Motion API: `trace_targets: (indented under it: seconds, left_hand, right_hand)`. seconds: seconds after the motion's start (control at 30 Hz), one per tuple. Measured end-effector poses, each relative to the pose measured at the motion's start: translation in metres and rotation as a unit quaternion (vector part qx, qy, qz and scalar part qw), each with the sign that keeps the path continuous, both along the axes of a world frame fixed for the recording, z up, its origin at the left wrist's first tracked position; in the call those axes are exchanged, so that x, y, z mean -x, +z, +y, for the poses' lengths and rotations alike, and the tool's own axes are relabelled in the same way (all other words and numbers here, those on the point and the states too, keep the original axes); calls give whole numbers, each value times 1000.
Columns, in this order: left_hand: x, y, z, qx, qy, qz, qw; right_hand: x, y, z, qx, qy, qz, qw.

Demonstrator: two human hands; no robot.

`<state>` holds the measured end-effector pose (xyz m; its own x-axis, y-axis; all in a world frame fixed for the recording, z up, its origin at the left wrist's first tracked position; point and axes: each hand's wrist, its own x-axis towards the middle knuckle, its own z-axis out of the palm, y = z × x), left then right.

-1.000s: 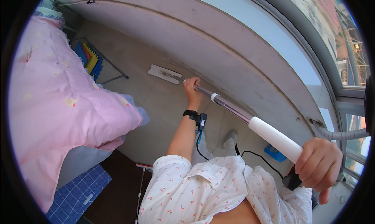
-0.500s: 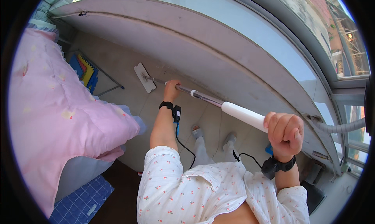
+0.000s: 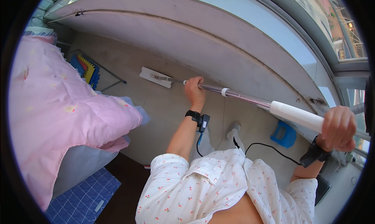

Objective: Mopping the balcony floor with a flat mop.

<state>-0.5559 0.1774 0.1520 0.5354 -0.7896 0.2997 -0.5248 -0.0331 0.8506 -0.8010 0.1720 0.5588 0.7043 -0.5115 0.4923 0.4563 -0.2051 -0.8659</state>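
A flat mop point(image 3: 250, 99) with a silver telescopic pole and a white grip slants across in front of me. My left hand point(image 3: 194, 92) is closed round the lower pole, a short way from the mop head. At the other end, my right hand point(image 3: 339, 129) wraps the end of the white grip, slightly blurred. The white rectangular mop head point(image 3: 155, 76) lies on the floor near the foot of the pale wall. Both wrists wear black bands with small devices and cables.
On the left is a bed with a pink quilt point(image 3: 78, 95); a blue checked mat point(image 3: 84, 196) lies below it. Blue, yellow and red foam mats point(image 3: 88, 70) lean by a metal-legged frame. A blue plastic stool point(image 3: 284, 134) stands at right. The low wall point(image 3: 175, 32) curves beneath windows.
Both hands have shifted right with the mop pole. The mop head has turned and slid a little to the right along the floor. More of the blue stool shows.
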Motion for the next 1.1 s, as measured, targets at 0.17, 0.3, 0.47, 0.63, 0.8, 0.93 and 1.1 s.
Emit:
trace_targets:
  seconds: [0.17,0.3,0.47,0.63,0.8,0.93,1.1]
  left_hand:
    - [40,4,16,7,2,60,998]
    - [43,-18,9,63,86,90,990]
    - [-14,-51,-7,57,98,54,992]
    - [-23,-57,19,35,41,46,998]
    - [45,-12,80,17,-157,-48,986]
    - [110,25,122,10,-394,-68,917]
    - [250,55,204,-114,-636,-52,762]
  right_hand:
    - [21,30,-4,73,155,71,983]
    - [-10,15,12,65,221,83,970]
    - [-53,-43,26,62,216,21,974]
    - [-30,-73,83,39,-77,-16,996]
    - [49,-54,173,-121,-316,-148,929]
    - [158,-23,248,-54,-302,-101,946]
    - [261,19,406,49,-486,-104,867]
